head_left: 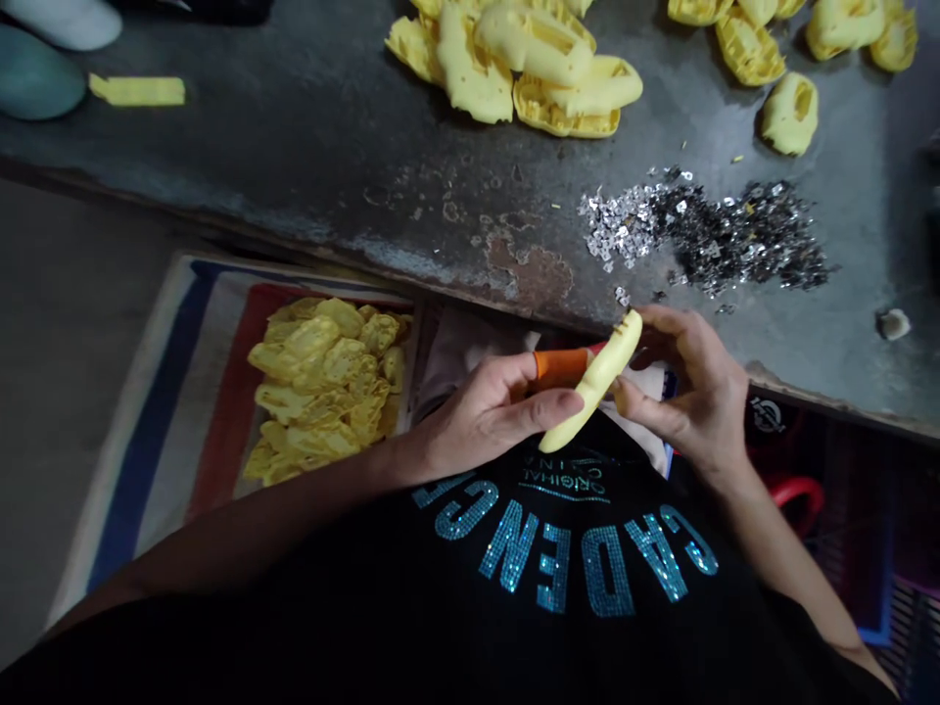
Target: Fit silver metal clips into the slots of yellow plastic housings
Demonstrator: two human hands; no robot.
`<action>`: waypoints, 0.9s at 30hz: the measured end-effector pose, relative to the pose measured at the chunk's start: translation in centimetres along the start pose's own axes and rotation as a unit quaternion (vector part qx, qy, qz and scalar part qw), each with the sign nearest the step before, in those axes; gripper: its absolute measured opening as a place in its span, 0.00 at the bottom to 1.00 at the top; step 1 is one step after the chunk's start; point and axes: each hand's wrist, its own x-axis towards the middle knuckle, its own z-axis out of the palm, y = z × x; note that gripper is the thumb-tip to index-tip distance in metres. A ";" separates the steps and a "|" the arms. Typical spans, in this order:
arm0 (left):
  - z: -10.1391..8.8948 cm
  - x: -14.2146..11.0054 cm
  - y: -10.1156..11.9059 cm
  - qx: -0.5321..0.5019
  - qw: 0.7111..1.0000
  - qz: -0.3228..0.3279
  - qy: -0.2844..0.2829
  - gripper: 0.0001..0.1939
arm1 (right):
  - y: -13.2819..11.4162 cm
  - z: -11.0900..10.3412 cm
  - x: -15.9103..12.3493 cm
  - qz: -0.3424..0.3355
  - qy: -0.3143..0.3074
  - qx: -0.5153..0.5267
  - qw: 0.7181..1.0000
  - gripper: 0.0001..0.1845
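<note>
Left hand [489, 416] pinching, thumb stretched inward; right hand [694, 392] close opposite, fingers curled; both bare forearms angling inward.

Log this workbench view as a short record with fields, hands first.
left hand: grips yellow piece; orange cover on one finger
right hand: fingers at the same piece, contact partly hidden
on bench: loose heap of small metal parts; more yellow shells
below bench edge, left: piled yellow shells, striped sheet

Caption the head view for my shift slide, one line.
Left hand holding a yellow shell, right hand alongside, in front of a bench with heaped small metal parts.
</note>
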 end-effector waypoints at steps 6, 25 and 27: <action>-0.2 0.9 0.6 0.056 0.998 -0.022 0.023 0.24 | 0.4 1.1 -2.0 -0.023 0.085 -0.047 0.995 0.31; -4.4 2.5 1.5 -0.183 0.982 -0.033 0.019 0.43 | 4.0 -0.3 4.7 -0.086 -0.074 -0.411 0.904 0.11; -4.1 2.8 1.1 -0.200 0.979 -0.044 -0.008 0.42 | 3.9 -0.6 5.0 -0.068 -0.067 -0.396 0.913 0.11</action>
